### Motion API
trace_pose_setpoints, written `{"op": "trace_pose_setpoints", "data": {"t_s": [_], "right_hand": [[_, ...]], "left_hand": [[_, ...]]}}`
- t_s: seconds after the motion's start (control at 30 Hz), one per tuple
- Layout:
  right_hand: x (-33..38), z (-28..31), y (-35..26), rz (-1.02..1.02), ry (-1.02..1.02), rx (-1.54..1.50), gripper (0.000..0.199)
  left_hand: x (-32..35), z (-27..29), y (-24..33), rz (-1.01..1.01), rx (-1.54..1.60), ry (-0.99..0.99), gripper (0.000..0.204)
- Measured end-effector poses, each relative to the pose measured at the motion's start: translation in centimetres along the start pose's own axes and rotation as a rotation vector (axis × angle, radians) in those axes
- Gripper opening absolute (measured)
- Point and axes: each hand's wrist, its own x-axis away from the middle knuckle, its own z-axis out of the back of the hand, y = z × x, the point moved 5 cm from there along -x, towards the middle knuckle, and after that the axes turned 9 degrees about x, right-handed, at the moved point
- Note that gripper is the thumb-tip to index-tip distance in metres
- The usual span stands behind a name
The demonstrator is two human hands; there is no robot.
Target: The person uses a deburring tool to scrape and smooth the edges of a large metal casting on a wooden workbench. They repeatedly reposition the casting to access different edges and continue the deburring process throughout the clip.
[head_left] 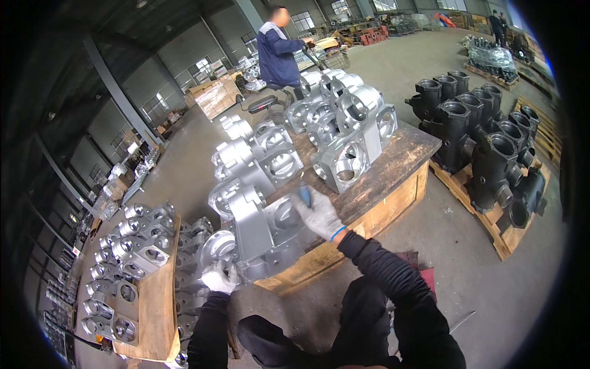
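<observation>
In front of me, a silver metal casting [254, 226] with round bored openings lies at the near end of a wooden workbench [393, 178]. My left hand [220, 279], in a pale work glove, has its fingers curled against the casting's near left end, below a round opening. My right hand [321, 215], gloved too with a blue cuff edge, is closed around a small blue-handled tool [305, 195] above the casting's right side. The tool's tip is too blurred to make out. More silver castings [347, 161] stand close behind on the same bench.
To the left, a wooden board [158, 301] bears several silver castings [123, 252]. Black castings [491, 154] stand on a wooden pallet [501, 237] at right. Beyond the bench, a person in dark blue [279, 55] holds a handlebar. A wooden crate [215, 97] stands farther back.
</observation>
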Motion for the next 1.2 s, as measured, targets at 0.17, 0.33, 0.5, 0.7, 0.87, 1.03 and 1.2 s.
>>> {"op": "trace_pose_setpoints", "data": {"t_s": [0.17,0.33,0.5,0.7,0.87,1.03,1.2], "right_hand": [[-0.1,-4.1,2.9,-0.063,0.001,0.145,0.047],[-0.3,-6.3,4.4,-0.016,0.011,0.514,0.062],[-0.2,-6.3,4.2,-0.026,0.017,0.557,0.066],[0.5,-5.4,3.2,-0.075,0.028,0.531,0.063],[-0.4,-6.1,4.4,-0.062,0.093,0.604,0.064],[-0.6,-6.5,5.4,0.013,0.183,0.310,0.043],[-0.9,-4.0,6.7,-0.196,0.046,-0.181,0.030]], "left_hand": [[0.2,-0.1,-0.2,0.045,0.002,-0.060,0.034],[0.4,0.0,-0.1,0.065,0.022,-0.074,0.034],[-0.3,0.7,0.9,-0.035,0.032,-0.002,0.026],[-0.1,1.2,1.3,0.004,-0.053,-0.024,0.026],[-0.3,1.3,1.1,0.046,0.045,-0.039,0.034],[-0.6,1.8,1.4,0.036,0.046,0.020,0.036],[-0.3,1.2,0.7,0.072,0.064,-0.042,0.046]]}}
